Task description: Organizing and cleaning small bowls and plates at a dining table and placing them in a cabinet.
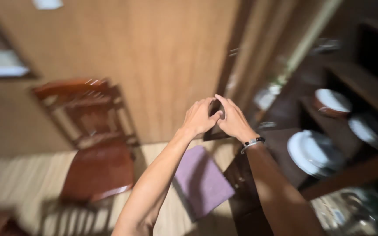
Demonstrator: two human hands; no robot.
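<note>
- Both arms reach forward and up from the bottom of the view, the forearms converging so that the hands meet in front of a wooden wall (154, 52).
- The left hand (199, 117) has its fingers curled, thumb pointing towards the other hand.
- The right hand (233, 120) has fingers stretched over the left hand's fingertips; a beaded bracelet (253, 142) sits on its wrist.
- The hands are together, touching at the fingertips; whether they grip anything between them cannot be told, as the view is blurred.
- Below the arms a purple cloth (202, 181) lies flat on the pale floor, just beside a dark cabinet.
- A red-brown wooden chair (95, 144) stands to the left.
- White plates (313, 150) rest on dark shelves at right.
</note>
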